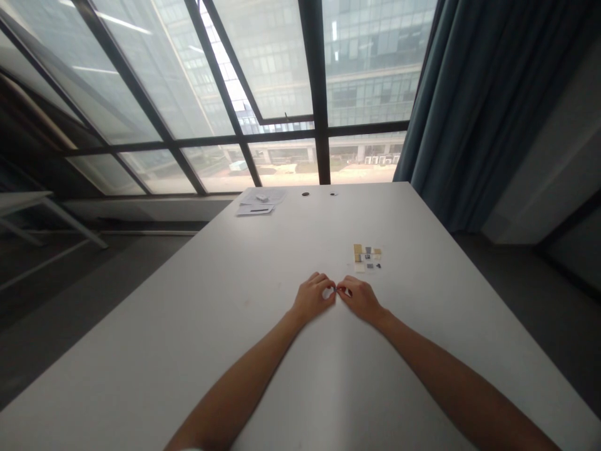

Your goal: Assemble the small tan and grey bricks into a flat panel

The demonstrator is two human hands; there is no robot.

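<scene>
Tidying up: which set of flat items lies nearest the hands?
The yellow-and-grey tile cluster just beyond the right hand; the papers lie at the far edge.

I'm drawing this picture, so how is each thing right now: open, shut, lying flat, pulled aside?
Left hand, resting on the white table, fingers curled shut.
Right hand, same, fingertips meeting the left's; anything pinched is too small to tell.
Small patch of yellow, grey and white squares, lying flat, untouched.
White paper sheets, flat at the far edge.
Blue-grey fabric curtain, pulled aside.
</scene>
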